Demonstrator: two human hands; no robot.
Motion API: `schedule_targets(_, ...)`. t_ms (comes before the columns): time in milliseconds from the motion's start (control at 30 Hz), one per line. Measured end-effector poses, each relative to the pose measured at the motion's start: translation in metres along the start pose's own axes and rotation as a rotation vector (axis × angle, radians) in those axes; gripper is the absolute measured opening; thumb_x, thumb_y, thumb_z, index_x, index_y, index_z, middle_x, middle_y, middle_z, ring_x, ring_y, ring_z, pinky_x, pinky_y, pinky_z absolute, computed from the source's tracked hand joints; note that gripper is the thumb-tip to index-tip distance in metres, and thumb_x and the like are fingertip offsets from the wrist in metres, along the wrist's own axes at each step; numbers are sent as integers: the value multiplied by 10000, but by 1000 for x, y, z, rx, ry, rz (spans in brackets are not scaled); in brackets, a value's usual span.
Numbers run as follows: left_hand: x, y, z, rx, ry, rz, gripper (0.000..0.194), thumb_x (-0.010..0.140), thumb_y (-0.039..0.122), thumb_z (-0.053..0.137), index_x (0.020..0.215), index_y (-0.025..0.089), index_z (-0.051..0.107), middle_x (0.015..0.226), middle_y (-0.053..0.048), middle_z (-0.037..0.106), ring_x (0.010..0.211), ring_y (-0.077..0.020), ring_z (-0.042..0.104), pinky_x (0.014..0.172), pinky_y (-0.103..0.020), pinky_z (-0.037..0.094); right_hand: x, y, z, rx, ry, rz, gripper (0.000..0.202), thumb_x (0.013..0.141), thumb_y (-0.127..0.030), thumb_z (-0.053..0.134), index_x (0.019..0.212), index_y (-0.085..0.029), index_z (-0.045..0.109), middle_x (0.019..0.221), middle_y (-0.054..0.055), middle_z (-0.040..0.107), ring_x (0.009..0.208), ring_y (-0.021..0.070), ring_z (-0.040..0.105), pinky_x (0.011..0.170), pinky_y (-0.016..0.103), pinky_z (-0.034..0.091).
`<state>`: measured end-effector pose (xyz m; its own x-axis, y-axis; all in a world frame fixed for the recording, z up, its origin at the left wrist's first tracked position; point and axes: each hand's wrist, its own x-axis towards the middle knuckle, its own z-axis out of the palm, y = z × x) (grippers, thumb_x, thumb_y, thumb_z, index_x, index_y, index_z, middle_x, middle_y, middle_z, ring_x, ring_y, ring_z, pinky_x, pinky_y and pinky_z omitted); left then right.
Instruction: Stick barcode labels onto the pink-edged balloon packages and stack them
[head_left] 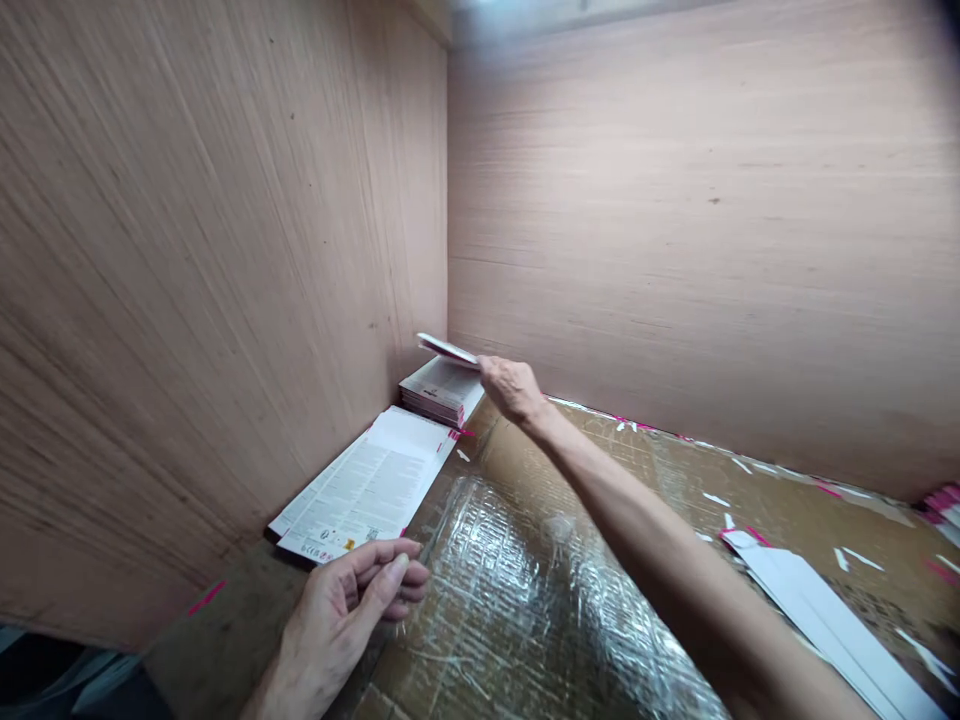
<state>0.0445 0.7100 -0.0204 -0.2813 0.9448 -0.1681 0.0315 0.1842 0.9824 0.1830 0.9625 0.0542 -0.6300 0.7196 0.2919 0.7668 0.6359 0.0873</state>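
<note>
My right hand [511,388] reaches to the far corner, closed on the near end of a thin stack of flat printed cartons [448,349]. These are tilted just above a neat pile of similar white and pink cartons [435,388] against the left wall; whether they touch it I cannot tell. Nearer to me, loosely fanned flat cartons [375,475] lie printed side up along the same wall. Beside their front edge is my left hand [356,600], palm turned inward, fingers loosely curled and thumb near the index finger. Nothing shows in it.
Plywood walls rise on the left [225,250] and at the back [697,200]. Brown cardboard [540,455] covers the surface, partly under shiny clear tape [510,570]. White and pink scraps are scattered around, with a long white piece [825,625] at the right.
</note>
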Motion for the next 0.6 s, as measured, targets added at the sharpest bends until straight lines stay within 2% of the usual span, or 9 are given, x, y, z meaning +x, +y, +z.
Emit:
schedule_targets(67, 3, 8, 7, 25, 5, 74, 465, 764, 512, 644, 1030, 131, 655, 919, -125, 765, 846, -250, 728, 746, -329, 596, -44, 26, -29, -15, 24, 23, 227, 961, -150, 411, 1073, -117, 606, 953, 91, 673, 823, 163, 623, 718, 273, 472)
schedule_targets(133, 7, 16, 21, 70, 74, 221, 535, 774, 454, 651, 1183, 117, 573, 1147, -165, 700, 1055, -268, 669, 893, -361, 554, -99, 50, -63, 71, 23, -4, 208, 941, -183, 439, 987, -148, 639, 798, 33, 666, 681, 118, 579, 630, 223, 425)
schedule_targets(233, 10, 25, 56, 185, 142, 477, 819, 741, 394, 713, 1429, 150, 343, 1490, -165, 418, 1341, -294, 429, 1084, -413, 397, -182, 69, -111, 322, -74, -101, 216, 916, -253, 475, 858, -177, 668, 641, -20, 603, 543, 80, 484, 521, 193, 365)
schedule_targets(267, 8, 27, 70, 215, 77, 524, 871, 731, 378, 731, 1459, 173, 301, 1528, -150, 361, 1372, -306, 379, 1104, -430, 364, -206, 70, -122, 384, -111, -121, 228, 915, -266, 479, 829, -184, 674, 619, -23, 595, 527, 79, 472, 508, 195, 362)
schedule_targets(333, 0, 29, 95, 212, -157, 534, 740, 760, 357, 712, 1416, 206, 407, 1489, -118, 436, 1336, -325, 426, 1063, -436, 408, -247, 64, -133, 473, -134, -114, 223, 917, -277, 495, 843, -203, 692, 635, -16, 622, 537, 87, 503, 528, 209, 395)
schedule_targets(400, -13, 28, 112, 135, -360, 483, 438, 815, 340, 652, 1228, 204, 609, 1306, -94, 624, 1191, -318, 566, 931, -391, 507, -280, 54, -126, 618, -38, -13, 179, 897, -293, 555, 999, -233, 689, 797, 11, 690, 661, 120, 601, 633, 243, 474)
schedule_targets(433, -20, 27, 118, 95, -409, 451, 323, 834, 333, 628, 1128, 202, 666, 1199, -81, 685, 1096, -302, 621, 857, -361, 535, -293, 48, -115, 728, 49, 61, 269, 858, -318, 621, 1117, -251, 651, 941, 32, 702, 784, 152, 641, 719, 277, 509)
schedule_targets(533, -38, 17, 124, 65, -436, 404, 199, 832, 298, 635, 995, 209, 706, 1021, -42, 736, 889, -250, 666, 764, -311, 539, -325, 29, -65, 1102, 249, 246, 779, 647, -385, 812, 1344, -314, 472, 1305, 67, 571, 1121, 261, 590, 908, 397, 527)
schedule_targets(600, -43, 7, 124, 119, -426, 414, 174, 829, 261, 640, 986, 229, 707, 998, -25, 734, 868, -233, 657, 776, -295, 525, -338, 16, -32, 1312, 235, 294, 761, 653, -375, 796, 1335, -371, 457, 1332, 38, 546, 1100, 270, 610, 837, 395, 578)
